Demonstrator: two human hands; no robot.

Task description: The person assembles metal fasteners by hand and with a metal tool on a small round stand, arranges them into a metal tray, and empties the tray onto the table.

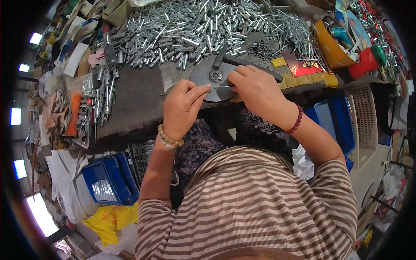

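Striped brown-and-cream shirt (251, 208) fills the bottom of the head view, closest to the lens, with both forearms rising from it toward the workbench (134, 95).

Left hand (184, 108), a beaded tan bracelet (169, 139) at its wrist, rests at the bench's near edge with fingers stretched flat and together toward the grey metal disc (208, 76); its fingertips reach the disc's near rim, and whether they pinch anything I cannot tell. Right hand (255, 91), wearing a dark red bead bracelet (296, 121), curls closed over the disc's right side, its fingers bent around a small dark part (mostly hidden beneath them) just beside the disc's centre nut (215, 75). A dark lever bar (255, 67) runs from the disc away to the right, behind that hand.

Beyond the disc lies a wide heap of short silver metal tubes (195, 30), with more tubes (102, 93) along the bench's left. An orange bowl (331, 47) sits at the far right, and blue plastic bins (110, 177) stand below the bench on the left.
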